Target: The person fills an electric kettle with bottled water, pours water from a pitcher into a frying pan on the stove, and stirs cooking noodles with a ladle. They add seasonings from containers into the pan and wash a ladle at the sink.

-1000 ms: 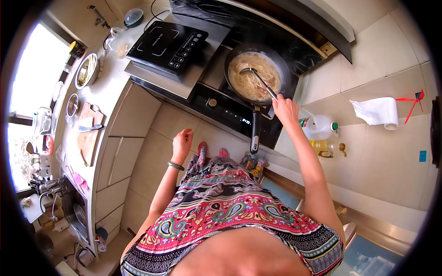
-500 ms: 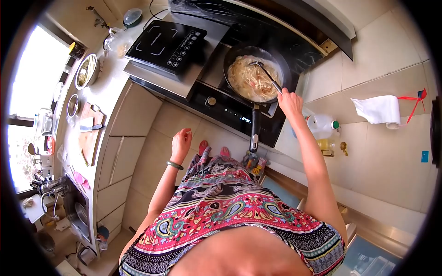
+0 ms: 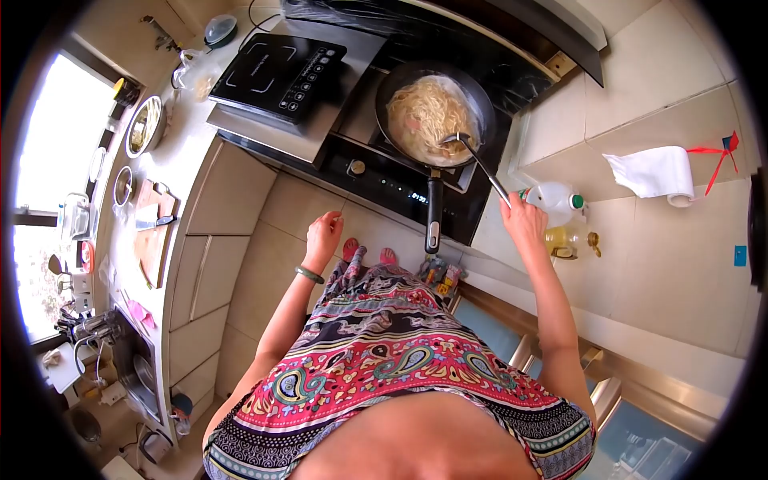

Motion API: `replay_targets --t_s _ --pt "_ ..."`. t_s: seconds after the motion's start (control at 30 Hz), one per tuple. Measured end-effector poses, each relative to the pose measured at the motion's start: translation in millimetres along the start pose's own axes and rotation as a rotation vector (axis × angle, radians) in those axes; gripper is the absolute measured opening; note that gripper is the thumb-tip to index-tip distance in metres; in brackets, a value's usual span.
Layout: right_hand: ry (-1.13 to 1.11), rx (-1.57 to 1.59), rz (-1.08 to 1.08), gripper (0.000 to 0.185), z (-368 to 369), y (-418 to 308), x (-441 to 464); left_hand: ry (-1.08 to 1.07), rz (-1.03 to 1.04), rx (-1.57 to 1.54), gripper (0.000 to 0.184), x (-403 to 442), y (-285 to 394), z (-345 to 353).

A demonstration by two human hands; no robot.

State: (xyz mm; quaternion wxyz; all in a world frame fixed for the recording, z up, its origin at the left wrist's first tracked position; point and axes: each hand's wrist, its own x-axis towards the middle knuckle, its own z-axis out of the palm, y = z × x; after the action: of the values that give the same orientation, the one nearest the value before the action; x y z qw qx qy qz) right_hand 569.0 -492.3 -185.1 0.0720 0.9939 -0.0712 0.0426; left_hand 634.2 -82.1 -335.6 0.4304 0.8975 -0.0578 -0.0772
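Note:
My right hand (image 3: 524, 220) is wrapped around the handle of a ladle (image 3: 486, 170). The ladle's head dips into the near right side of the noodles (image 3: 432, 112), which lie in pale liquid in a dark frying pan (image 3: 386, 132). This pan sits on the black cooktop (image 3: 376, 178), its long handle pointing toward me. Away from the pan, my left hand (image 3: 324, 234) hangs over the floor with its fingers curled in, and I see nothing in them.
A portable induction cooker (image 3: 276, 76) rests left of the pan. Right of the cooktop stand a white jug with a green cap (image 3: 554, 200) and an oil bottle (image 3: 564, 238). On the left counter are a cutting board (image 3: 152, 248), a knife (image 3: 156, 224) and bowls (image 3: 146, 126).
My right hand has come back toward me and to the right, drawing the ladle's head from the pan's middle to its near right side. The left hand stays curled.

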Motion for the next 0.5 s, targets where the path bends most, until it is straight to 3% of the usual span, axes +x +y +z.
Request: replay_targets --t_s 0.13,0.37,0.43,0.47,0.5 --pt "0.095 0.000 -0.070 0.026 17 -4 6 0.024 -0.008 0.018 0.018 -8 3 0" --pt "0.071 0.175 0.068 0.028 90 -18 72 0.098 -0.044 0.053 0.021 -33 0 -10" --pt "-0.070 0.884 0.273 0.032 138 -3 96 0.136 -0.070 0.028 0.019 -41 -2 -13" --pt "-0.513 1.476 0.569 0.039 106 -3 101 0.144 -0.069 0.030 0.019 -46 -4 -14" --pt "-0.513 1.479 0.562 0.039 99 -4 108 0.155 -0.092 0.049 0.019 -50 -6 -15"
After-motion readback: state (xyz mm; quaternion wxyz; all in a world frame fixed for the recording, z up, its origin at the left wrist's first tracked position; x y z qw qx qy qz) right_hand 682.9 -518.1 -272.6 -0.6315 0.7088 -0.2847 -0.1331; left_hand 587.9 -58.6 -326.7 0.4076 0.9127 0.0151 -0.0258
